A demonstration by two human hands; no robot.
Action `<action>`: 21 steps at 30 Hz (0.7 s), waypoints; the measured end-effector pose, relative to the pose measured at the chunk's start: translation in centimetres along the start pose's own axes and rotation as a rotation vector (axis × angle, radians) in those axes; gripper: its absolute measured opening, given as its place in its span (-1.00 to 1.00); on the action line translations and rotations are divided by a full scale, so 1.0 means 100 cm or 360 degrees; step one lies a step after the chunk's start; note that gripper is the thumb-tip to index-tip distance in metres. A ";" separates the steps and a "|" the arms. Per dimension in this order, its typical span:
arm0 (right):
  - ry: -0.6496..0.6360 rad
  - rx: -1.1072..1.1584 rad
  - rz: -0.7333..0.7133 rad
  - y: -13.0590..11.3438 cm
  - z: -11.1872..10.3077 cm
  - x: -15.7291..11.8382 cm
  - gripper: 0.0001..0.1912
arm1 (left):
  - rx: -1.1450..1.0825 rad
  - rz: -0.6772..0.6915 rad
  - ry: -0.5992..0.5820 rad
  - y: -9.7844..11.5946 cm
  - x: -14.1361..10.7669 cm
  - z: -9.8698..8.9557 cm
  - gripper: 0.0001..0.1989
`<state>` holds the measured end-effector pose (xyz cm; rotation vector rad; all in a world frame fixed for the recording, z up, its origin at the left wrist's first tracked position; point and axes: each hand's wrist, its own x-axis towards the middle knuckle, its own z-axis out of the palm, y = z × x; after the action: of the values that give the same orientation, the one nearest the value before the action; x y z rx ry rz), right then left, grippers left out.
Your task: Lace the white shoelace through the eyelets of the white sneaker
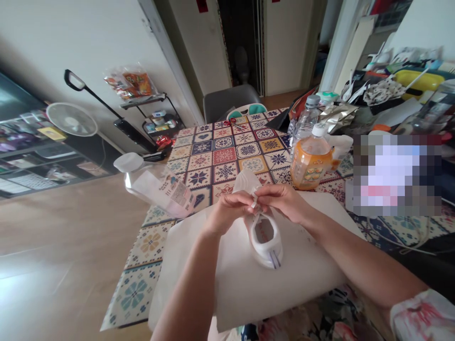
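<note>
A white shoe [266, 253] stands on a white sheet [256, 293] with its heel toward me and its toe pointing away. Blue stripes mark its heel, and reddish print shows on the insole. Above the tongue, my left hand [230, 212] pinches the white shoelace [254, 203] from the left side. From the right, my right hand [283, 201] is closed on the lace too, its fingertips almost meeting those of the left. The fingers hide part of the lace and the middle of the shoe.
A clear jug [159, 189] lies tilted on the left of the patterned tablecloth [223, 156]. On the right stand an orange-labelled bottle [310, 163] and a clear bottle [306, 118]. Red scissors [232, 122] lie at the far edge, before a grey chair [231, 97]. Clutter fills the right side.
</note>
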<state>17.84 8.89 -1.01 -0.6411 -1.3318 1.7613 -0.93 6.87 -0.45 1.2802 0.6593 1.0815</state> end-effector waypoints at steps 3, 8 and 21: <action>0.0030 -0.0106 -0.0039 -0.002 0.002 -0.002 -0.80 | -0.0110 -0.0161 0.0142 0.003 0.000 0.003 -0.71; -0.0062 -0.0245 0.0018 -0.008 0.001 -0.006 -0.80 | -0.0085 -0.0316 0.0265 0.001 0.001 0.006 -0.62; 0.0154 -0.0443 -0.0200 -0.006 0.005 -0.007 -0.85 | 0.0161 -0.0333 0.0248 0.005 -0.001 0.008 -0.65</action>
<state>17.99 8.11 -0.38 -0.7671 -1.5291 1.4401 -0.37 6.42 0.24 1.1903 0.9547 0.9914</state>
